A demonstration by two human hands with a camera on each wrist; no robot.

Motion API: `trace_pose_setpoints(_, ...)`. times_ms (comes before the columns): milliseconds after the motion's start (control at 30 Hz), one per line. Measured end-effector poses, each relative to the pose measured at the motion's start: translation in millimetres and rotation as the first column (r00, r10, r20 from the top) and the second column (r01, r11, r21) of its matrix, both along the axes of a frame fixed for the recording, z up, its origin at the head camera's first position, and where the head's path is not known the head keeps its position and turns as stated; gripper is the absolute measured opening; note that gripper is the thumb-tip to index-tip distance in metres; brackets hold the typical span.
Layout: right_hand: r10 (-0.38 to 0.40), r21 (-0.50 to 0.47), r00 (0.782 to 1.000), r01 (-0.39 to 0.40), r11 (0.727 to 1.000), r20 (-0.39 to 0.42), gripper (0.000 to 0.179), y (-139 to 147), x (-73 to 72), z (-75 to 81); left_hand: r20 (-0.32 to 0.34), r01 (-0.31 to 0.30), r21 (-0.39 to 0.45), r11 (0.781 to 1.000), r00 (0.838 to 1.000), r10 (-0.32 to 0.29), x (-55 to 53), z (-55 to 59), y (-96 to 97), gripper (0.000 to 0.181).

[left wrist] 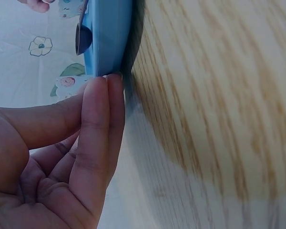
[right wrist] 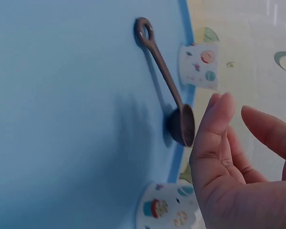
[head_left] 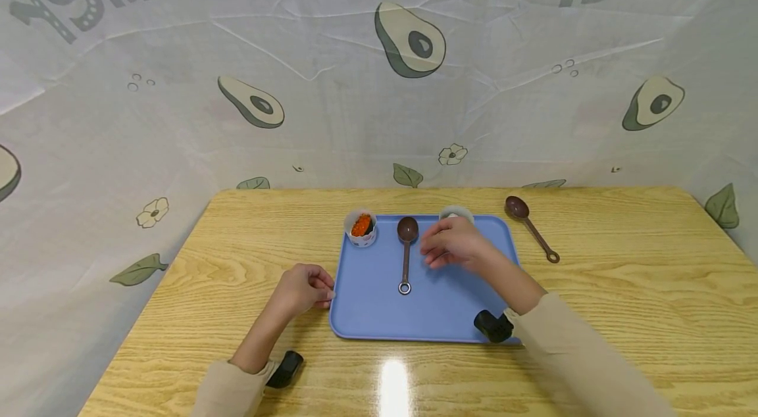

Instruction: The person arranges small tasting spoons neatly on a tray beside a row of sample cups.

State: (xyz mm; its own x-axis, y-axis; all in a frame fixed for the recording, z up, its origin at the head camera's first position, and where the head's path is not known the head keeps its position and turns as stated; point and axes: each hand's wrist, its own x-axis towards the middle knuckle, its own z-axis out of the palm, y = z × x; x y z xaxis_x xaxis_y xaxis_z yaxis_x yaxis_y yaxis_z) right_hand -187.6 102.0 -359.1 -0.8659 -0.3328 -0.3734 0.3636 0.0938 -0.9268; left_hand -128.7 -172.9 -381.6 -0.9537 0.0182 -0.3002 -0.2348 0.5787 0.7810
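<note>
My left hand (head_left: 304,292) pinches the left rim of a blue tray (head_left: 367,305) with its thumb and fingertips; the left wrist view shows them at the edge. Over the tray's right half hovers my right hand (head_left: 453,243), fingers loosely bent and holding nothing. It partly hides a paper cup (head_left: 456,210) at the back right, with something whitish inside. Between the hands a brown measuring spoon (head_left: 406,252) lies on the tray, bowl toward the back. A second paper cup (head_left: 360,241) at the back left contains a roe sushi piece (head_left: 362,225).
Another brown measuring spoon (head_left: 533,229) lies on the wooden table (head_left: 622,298), right of the tray. Behind the table hangs a pale cloth (head_left: 331,127) printed with avocados. Black wrist cameras sit at both sleeves.
</note>
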Motion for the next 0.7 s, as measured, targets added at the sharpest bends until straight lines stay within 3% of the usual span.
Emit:
trace_pose_setpoints(433, -0.011, -0.027, 1.000, 0.010, 1.000, -0.019, 0.021, 42, -0.2, 23.9, -0.007, 0.005, 0.009, 1.000, 1.000, -0.005, 0.3, -2.4, -0.9, 0.008)
trace_pose_setpoints(700, -0.040, -0.037, 0.999, 0.039, 0.999, -0.026, 0.006, 72, -2.4, 34.8, -0.007, -0.001, 0.012, 1.000, 1.000, 0.001, -0.8, -3.0, -0.5, 0.008)
